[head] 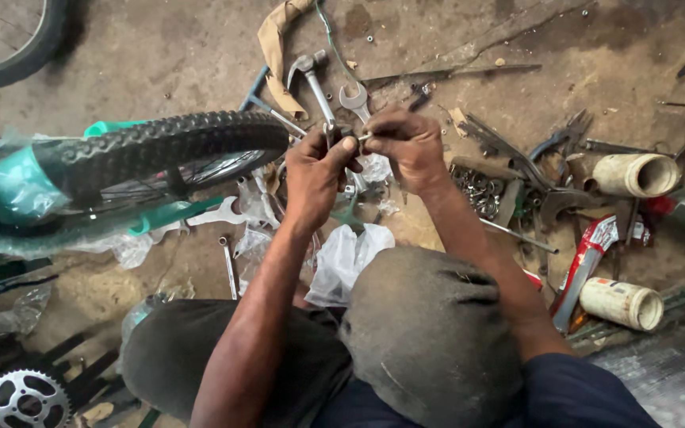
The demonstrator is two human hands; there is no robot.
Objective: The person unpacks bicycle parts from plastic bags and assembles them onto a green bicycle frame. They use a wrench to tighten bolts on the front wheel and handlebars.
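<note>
My left hand [315, 170] and my right hand [406, 147] meet over the dirt floor, fingertips pinched together on a small metal part [361, 138] held between them. The part is tiny and mostly hidden by my fingers. Just beyond my hands lie a hammer [311, 75] and an open-ended spanner [354, 101]. A knobbly bicycle tyre [160, 143] on a teal frame wrapped in clear plastic sits to the left of my left hand. My knees in dark trousers fill the foreground.
Pliers and loose tools [533, 150] lie scattered at right with a heap of nuts [477, 190], two cream cylindrical tubs [636, 174] [620, 303] and a red packet [588, 254]. Crumpled plastic bags [342, 257] lie below my hands. A chainring [29, 399] is at bottom left.
</note>
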